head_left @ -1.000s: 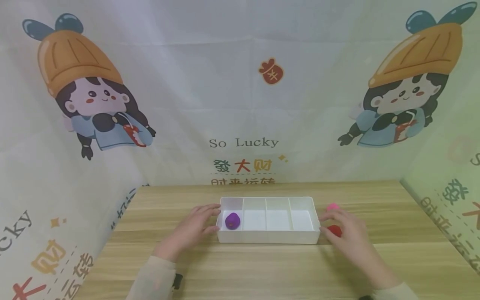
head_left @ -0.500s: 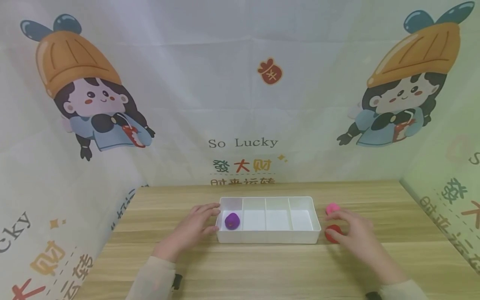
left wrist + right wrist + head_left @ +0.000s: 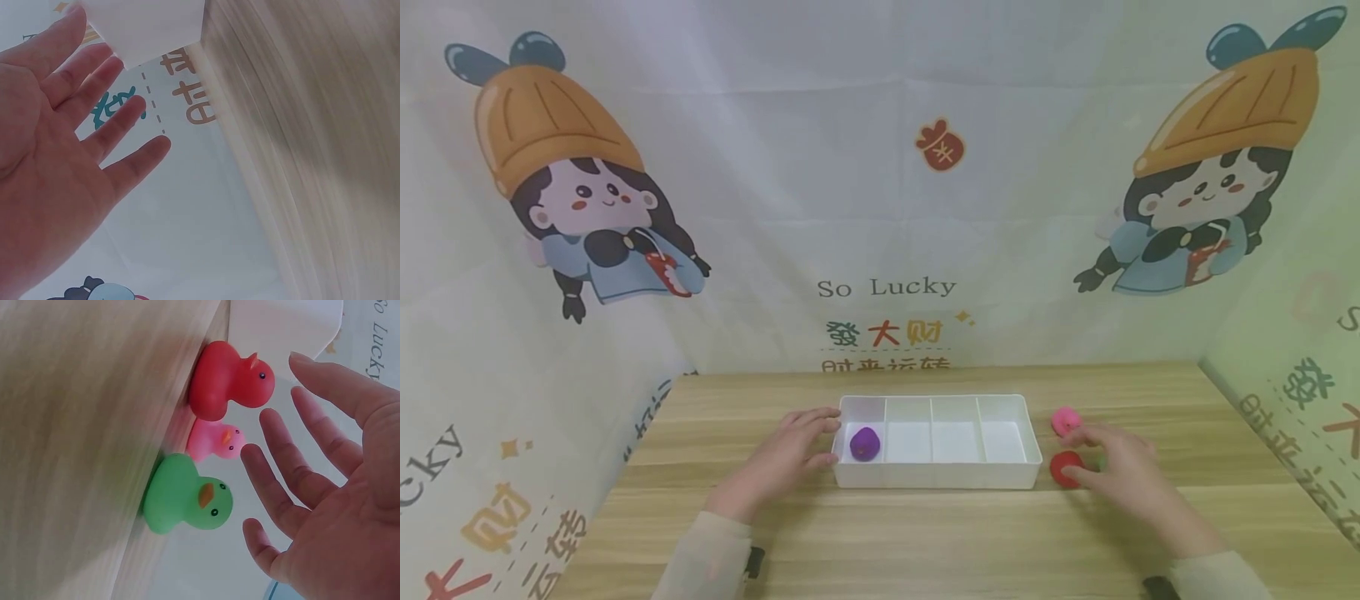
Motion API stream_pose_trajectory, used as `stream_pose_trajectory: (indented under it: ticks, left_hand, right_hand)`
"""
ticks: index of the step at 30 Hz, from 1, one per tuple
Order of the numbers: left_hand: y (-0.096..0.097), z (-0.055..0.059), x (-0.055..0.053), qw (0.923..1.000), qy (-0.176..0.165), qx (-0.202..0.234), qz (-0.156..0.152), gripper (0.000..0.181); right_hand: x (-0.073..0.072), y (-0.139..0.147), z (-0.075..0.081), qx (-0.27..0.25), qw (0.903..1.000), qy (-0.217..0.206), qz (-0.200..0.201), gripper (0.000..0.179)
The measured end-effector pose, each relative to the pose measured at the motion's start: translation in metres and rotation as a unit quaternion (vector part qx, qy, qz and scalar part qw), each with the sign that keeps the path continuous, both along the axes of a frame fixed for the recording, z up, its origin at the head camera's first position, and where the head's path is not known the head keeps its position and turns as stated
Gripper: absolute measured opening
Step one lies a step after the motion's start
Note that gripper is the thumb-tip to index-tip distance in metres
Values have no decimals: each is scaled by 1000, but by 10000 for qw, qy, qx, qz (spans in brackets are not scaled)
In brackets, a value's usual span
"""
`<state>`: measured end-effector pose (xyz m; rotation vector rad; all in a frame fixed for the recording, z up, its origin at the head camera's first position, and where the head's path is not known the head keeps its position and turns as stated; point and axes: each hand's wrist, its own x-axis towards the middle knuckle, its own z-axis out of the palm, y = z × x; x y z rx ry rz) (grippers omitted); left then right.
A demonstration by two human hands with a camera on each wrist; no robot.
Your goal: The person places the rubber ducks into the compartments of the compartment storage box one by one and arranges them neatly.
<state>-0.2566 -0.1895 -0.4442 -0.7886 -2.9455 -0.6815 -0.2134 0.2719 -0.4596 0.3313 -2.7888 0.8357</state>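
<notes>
A white tray (image 3: 936, 476) with a row of compartments lies on the wooden table. In its leftmost compartment is a rounded purple toy (image 3: 865, 444). My left hand (image 3: 775, 457) has its fingertips at the tray's left end, fingers spread and nearly straight. Right of the tray, a red rubber duck (image 3: 219, 381), a pink rubber duck (image 3: 209, 440) and a green rubber duck (image 3: 169, 494) stand close together on the table. My right hand (image 3: 1123, 471) hovers over them, fingers spread and holding nothing. From the head view it hides most of the green duck.
The wooden table (image 3: 880, 542) is bounded behind and at both sides by a printed cloth (image 3: 760, 167). The tray's other compartments are divided by thin white walls.
My right hand has drawn back from the tray's right end and moved rightward over the ducks, so more of the red and pink ducks shows. The left hand stays put.
</notes>
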Motion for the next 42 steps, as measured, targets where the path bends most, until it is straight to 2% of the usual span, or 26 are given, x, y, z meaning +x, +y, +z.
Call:
stream_pose_trajectory:
  ticks: [18,31,42]
  left_hand:
    - [0,-2,-2,10000,-22,44,83,45]
    - [-2,-2,-3,9999,-43,69,97,46]
    - [-3,-2,-1,9997,-124,85,201,47]
  right_hand:
    - [1,4,-3,158,9996,-196,-95,34]
    - [0,5,-5,290,9995,-93,-72,31]
    - [-2,5,-10,472,9986,-214,-122,30]
